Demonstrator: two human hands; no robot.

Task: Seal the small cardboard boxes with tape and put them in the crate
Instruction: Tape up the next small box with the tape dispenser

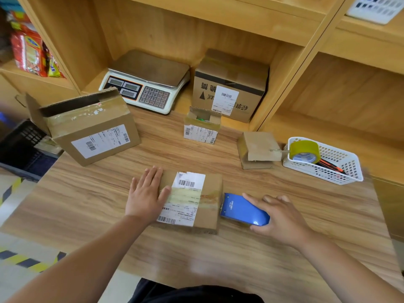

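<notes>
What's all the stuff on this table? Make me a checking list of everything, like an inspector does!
Surface: wooden table.
Job's things: near box with a tape strip across its top; blue tape dispenser at its right edge; open little box; another little box beside the basket; dark crate past the table's left edge.
Clutter: big open box; white basket holding a yellow tape roll.
Hands: left hand presses flat on the near box; right hand holds the tape dispenser.
Cables: nothing seen.
Surroundings: wooden shelves with a scale, a shelf box and snack packets.
</notes>
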